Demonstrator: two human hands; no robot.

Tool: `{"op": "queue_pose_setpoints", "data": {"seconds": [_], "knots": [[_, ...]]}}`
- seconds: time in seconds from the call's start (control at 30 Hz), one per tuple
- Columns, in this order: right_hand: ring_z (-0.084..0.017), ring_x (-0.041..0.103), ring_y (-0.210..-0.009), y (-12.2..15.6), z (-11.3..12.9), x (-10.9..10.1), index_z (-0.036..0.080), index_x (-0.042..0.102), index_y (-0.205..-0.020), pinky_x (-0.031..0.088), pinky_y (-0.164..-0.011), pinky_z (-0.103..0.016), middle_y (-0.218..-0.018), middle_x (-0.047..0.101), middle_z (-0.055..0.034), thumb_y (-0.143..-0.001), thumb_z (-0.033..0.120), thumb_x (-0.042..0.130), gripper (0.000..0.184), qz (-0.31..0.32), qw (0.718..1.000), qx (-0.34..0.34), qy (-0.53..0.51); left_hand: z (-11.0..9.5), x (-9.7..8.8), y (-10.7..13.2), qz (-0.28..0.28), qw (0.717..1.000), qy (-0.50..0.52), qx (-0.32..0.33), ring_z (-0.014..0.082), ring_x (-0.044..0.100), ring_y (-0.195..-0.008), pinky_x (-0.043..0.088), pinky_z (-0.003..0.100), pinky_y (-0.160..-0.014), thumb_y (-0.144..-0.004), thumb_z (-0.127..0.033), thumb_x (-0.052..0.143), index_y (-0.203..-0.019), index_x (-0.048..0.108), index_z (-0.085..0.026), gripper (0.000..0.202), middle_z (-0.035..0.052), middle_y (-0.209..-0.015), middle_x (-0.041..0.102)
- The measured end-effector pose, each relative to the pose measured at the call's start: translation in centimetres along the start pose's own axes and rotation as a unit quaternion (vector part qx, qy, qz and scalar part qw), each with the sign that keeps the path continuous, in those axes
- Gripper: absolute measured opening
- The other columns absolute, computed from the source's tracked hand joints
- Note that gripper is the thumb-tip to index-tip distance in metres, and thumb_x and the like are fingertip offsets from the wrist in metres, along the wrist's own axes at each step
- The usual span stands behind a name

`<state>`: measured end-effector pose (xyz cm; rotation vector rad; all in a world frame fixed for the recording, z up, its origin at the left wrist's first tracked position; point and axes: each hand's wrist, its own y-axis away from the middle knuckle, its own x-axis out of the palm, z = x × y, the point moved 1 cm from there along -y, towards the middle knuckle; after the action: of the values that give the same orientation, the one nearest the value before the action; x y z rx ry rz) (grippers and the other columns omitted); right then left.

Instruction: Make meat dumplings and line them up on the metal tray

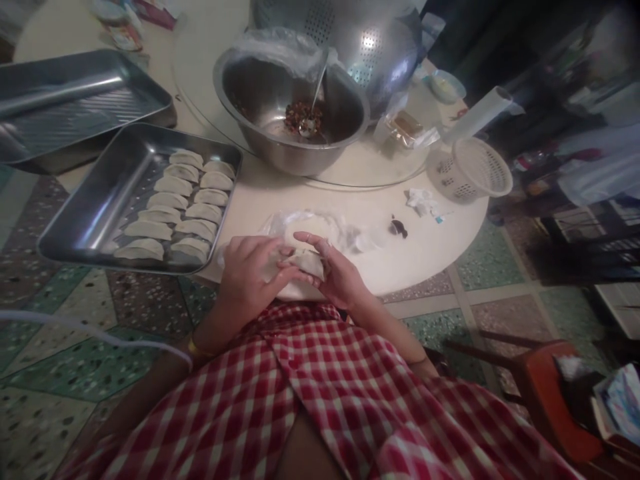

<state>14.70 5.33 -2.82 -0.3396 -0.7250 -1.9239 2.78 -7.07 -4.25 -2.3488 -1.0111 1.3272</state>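
A pale half-moon dumpling (309,263) is held between my two hands near the front edge of the table. My left hand (250,270) grips its left end with thumb and fingertips. My right hand (340,270) supports the right side, fingers curled under it and thumb raised above. Just beyond the hands, round dumpling wrappers (313,230) lie on crumpled clear plastic. To the left, a metal tray (95,220) carries two rows of folded dumplings (167,200). Behind the wrappers stands a metal bowl (295,157) with dark chopped filling (295,115) and a spoon (317,90) in it.
Another metal tray (60,100) stands at the far left. A large perforated colander (345,40) is behind the bowl. On the right are a plastic basket (473,170), a crumpled wrapper (420,201) and a dark scrap (398,227). An orange chair (555,400) stands at lower right.
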Motion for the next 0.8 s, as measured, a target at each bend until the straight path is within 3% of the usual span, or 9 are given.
{"op": "queue_pose_setpoints", "data": {"seconds": [0.07,0.17,0.33,0.43,0.5,0.6,0.63,0.7,0.8], "knots": [[-0.019,0.067,-0.106,0.0,0.1,-0.1,0.03,0.058,-0.123,0.058,-0.089,-0.037,-0.119,0.069,-0.0037,-0.088,0.06,0.053,0.047,0.012,1.0,0.018,0.006,0.0,0.1,-0.2,0.033,0.998,0.046,-0.025,0.0283,0.06,-0.109,0.049,0.046,-0.093,-0.087,-0.04,0.061,-0.112,0.066,-0.023,0.03,0.0098,-0.116,0.065],[-0.019,0.063,-0.115,0.1,0.2,-0.1,0.034,0.056,-0.129,0.059,-0.089,-0.034,-0.136,0.061,-0.0015,-0.088,0.063,0.054,0.051,0.025,0.999,0.034,0.007,-0.1,0.6,-0.4,0.075,0.984,0.151,-0.065,0.0249,0.058,-0.118,0.053,0.041,-0.094,-0.089,-0.032,0.059,-0.108,0.069,-0.024,0.024,0.0091,-0.131,0.058],[-0.017,0.064,-0.111,-0.1,0.4,0.2,0.033,0.045,-0.14,0.06,-0.088,-0.033,-0.147,0.052,-0.0025,-0.09,0.057,0.055,0.057,0.006,0.999,0.038,-0.035,-0.1,2.0,0.0,0.072,0.946,0.29,-0.128,0.0217,0.061,-0.116,0.056,0.035,-0.092,-0.085,-0.031,0.065,-0.092,0.073,-0.025,0.012,0.0065,-0.132,0.06],[-0.016,0.067,-0.099,-0.2,0.9,0.2,0.032,0.038,-0.146,0.06,-0.087,-0.035,-0.135,0.06,-0.0048,-0.089,0.059,0.053,0.065,0.027,0.999,0.035,-0.026,-0.1,2.6,0.0,0.018,0.911,0.373,-0.173,0.0199,0.065,-0.108,0.058,0.035,-0.09,-0.084,-0.031,0.066,-0.085,0.071,-0.023,0.01,0.0059,-0.123,0.066],[-0.016,0.069,-0.091,-0.1,1.4,0.1,0.032,0.037,-0.147,0.06,-0.085,-0.037,-0.121,0.066,-0.0043,-0.087,0.063,0.055,0.07,0.053,0.998,0.022,0.005,-0.2,2.9,-0.4,-0.022,0.87,0.435,-0.232,0.0193,0.069,-0.098,0.06,0.035,-0.083,-0.085,-0.034,0.065,-0.085,0.068,-0.021,0.014,0.0063,-0.116,0.07],[-0.016,0.066,-0.082,0.6,2.0,-0.3,0.032,0.049,-0.139,0.058,-0.083,-0.038,-0.094,0.069,-0.0009,-0.088,0.057,0.058,0.058,0.011,0.986,-0.07,0.152,-0.3,3.1,-1.2,-0.061,0.805,0.504,-0.308,0.0176,0.071,-0.076,0.062,0.033,-0.068,-0.08,-0.042,0.069,-0.082,0.063,-0.019,0.024,0.0068,-0.101,0.075],[-0.016,0.065,-0.081,1.0,2.2,-0.5,0.032,0.055,-0.133,0.057,-0.083,-0.038,-0.089,0.068,-0.0003,-0.089,0.052,0.059,0.049,-0.031,0.965,-0.131,0.224,-0.3,3.1,-1.5,-0.064,0.791,0.517,-0.322,0.017,0.07,-0.07,0.061,0.032,-0.064,-0.078,-0.044,0.071,-0.081,0.061,-0.019,0.027,0.0065,-0.096,0.075],[-0.017,0.062,-0.083,1.9,2.3,-0.7,0.03,0.066,-0.119,0.054,-0.083,-0.038,-0.087,0.067,-0.0013,-0.09,0.039,0.059,0.031,-0.114,0.886,-0.273,0.356,-0.3,3.1,-1.9,-0.059,0.771,0.536,-0.338,0.0162,0.069,-0.064,0.06,0.031,-0.058,-0.074,-0.046,0.075,-0.079,0.059,-0.02,0.031,0.0056,-0.09,0.076],[-0.019,0.062,-0.087,2.8,2.0,-0.5,0.027,0.072,-0.104,0.053,-0.082,-0.039,-0.09,0.067,-0.0044,-0.089,0.026,0.057,0.021,-0.15,0.763,-0.42,0.467,-0.5,3.1,-2.0,-0.053,0.756,0.555,-0.343,0.0149,0.069,-0.063,0.058,0.028,-0.055,-0.074,-0.048,0.075,-0.081,0.057,-0.021,0.033,0.0044,-0.092,0.076]]}}
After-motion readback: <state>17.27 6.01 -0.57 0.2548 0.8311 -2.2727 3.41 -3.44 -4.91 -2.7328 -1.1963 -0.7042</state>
